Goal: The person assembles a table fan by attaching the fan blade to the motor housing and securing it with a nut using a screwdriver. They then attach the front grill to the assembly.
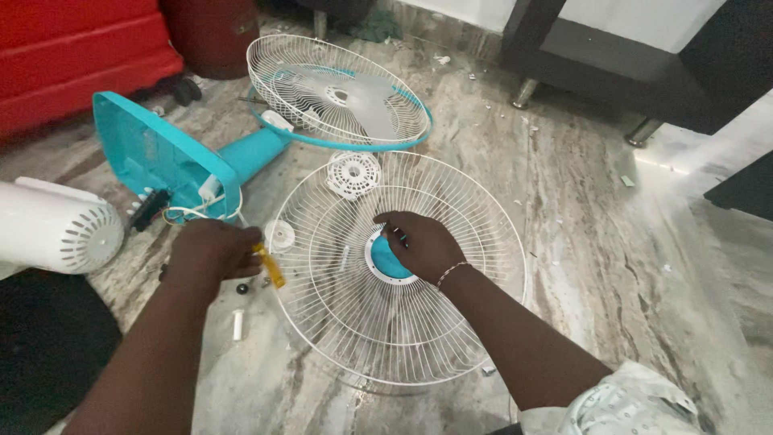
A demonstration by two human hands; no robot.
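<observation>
Right hand (423, 246) pinches white grille's (403, 338) teal hub (385, 262); left hand (213, 250) grips yellow screwdriver (270, 267).

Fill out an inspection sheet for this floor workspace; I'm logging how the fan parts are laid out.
Surface: marbled stone floor, with white specks and bits.
Job's things: white wire fan guard lying flat, teal centre cap; yellow-handled tool.
Clutter: second guard with blades, teal fan base, white motor housing, white ring nut, small white cylinder.
Grips: left hand holds the tool; right hand rests on the centre cap.
Cables: white wires at the base.
Surroundings: red container, dark furniture.
</observation>
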